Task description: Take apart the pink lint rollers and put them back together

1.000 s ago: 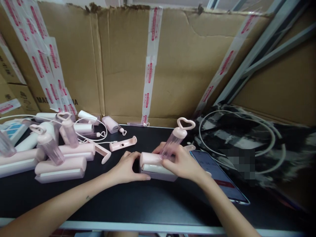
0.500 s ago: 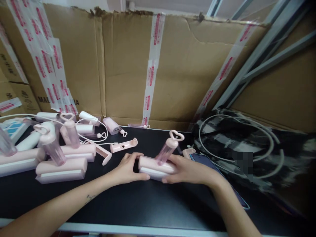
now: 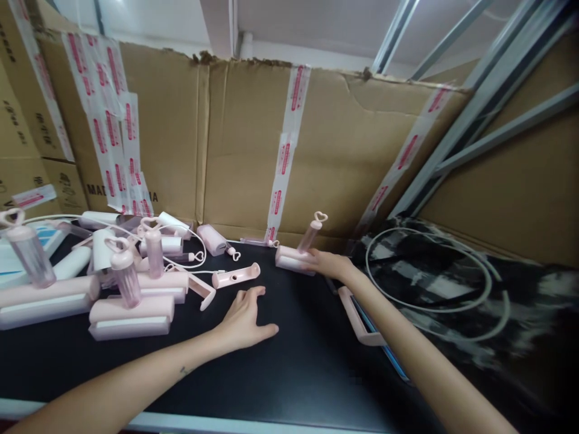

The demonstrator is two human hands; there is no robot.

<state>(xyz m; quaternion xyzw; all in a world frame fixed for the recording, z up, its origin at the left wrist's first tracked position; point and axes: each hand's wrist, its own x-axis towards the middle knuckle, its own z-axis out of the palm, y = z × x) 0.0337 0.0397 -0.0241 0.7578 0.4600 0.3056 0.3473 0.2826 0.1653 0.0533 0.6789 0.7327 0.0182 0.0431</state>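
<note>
My right hand (image 3: 329,265) grips the right end of a pink lint roller (image 3: 289,256) near the back of the black table. Its clear pink handle rises from the top and ends in a heart-shaped loop. My left hand (image 3: 246,316) is over the middle of the table, thumb and fingers apart, holding nothing. Just behind it lies a pink curved cover part (image 3: 236,275) with a hole. Another pink cover part (image 3: 362,322) rests beside my right forearm, partly on a phone (image 3: 398,361).
Several similar lint rollers (image 3: 131,307) and white paper rolls (image 3: 75,262) crowd the left side. A white cable (image 3: 203,235) loops among them. Cardboard (image 3: 244,138) walls the back. At right, a coiled white tube (image 3: 488,271) lies on a dark bundle, near a metal frame (image 3: 452,138).
My left hand has let go of the lint roller. My right hand has carried it away toward the back of the table. The camera view has tilted up slightly.
</note>
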